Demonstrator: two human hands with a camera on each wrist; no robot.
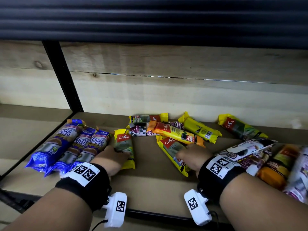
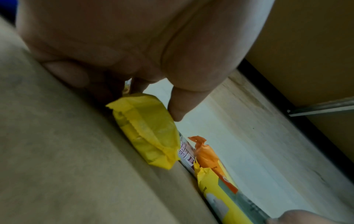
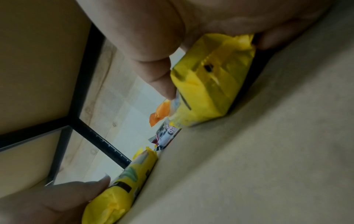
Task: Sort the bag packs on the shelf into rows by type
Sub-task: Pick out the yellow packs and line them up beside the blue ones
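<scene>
Bag packs lie on a brown shelf. Three blue Singlet Handle packs lie side by side at the left. Just right of them my left hand grips a yellow CASA pack, thumb on one side and fingers on the other; its crimped end fills the left wrist view. My right hand grips a second yellow CASA pack, which is slanted and shows close up in the right wrist view. An orange pack lies across its far end.
Behind lie more yellow packs and a white-purple pack. A mixed heap of white-purple and orange packs sits at my right wrist. A black post and wooden back wall bound the shelf.
</scene>
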